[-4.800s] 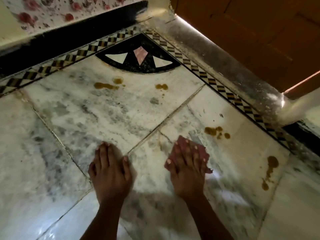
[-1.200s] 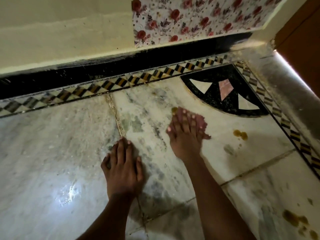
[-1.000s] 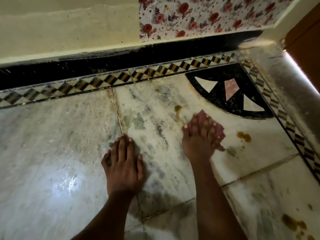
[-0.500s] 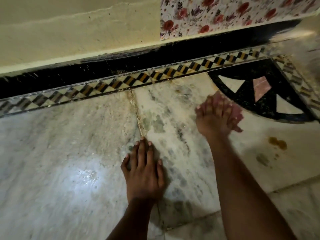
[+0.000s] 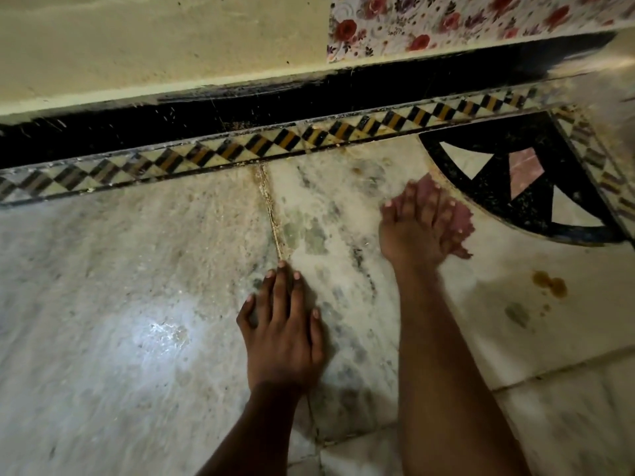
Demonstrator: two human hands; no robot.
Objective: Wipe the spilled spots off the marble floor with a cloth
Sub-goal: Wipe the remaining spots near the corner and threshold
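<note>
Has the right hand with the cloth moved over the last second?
Yes. The right hand slid its cloth up toward the black corner inlay.

Floral wall covering (image 5: 474, 18) above black skirting (image 5: 240, 111), checkered border strip (image 5: 261, 149), black corner inlay (image 5: 515, 187)

Place: a room corner in a home.
Floor: veined marble floor (image 5: 120, 286) in large slabs, with a checkered inlay border (image 5: 240, 151) and a black corner motif (image 5: 515, 187).
Wall: cream painted wall (image 5: 154, 46) over a black skirting (image 5: 240, 108).
Decor: rose-patterned covering (image 5: 464, 18) on the wall.
</note>
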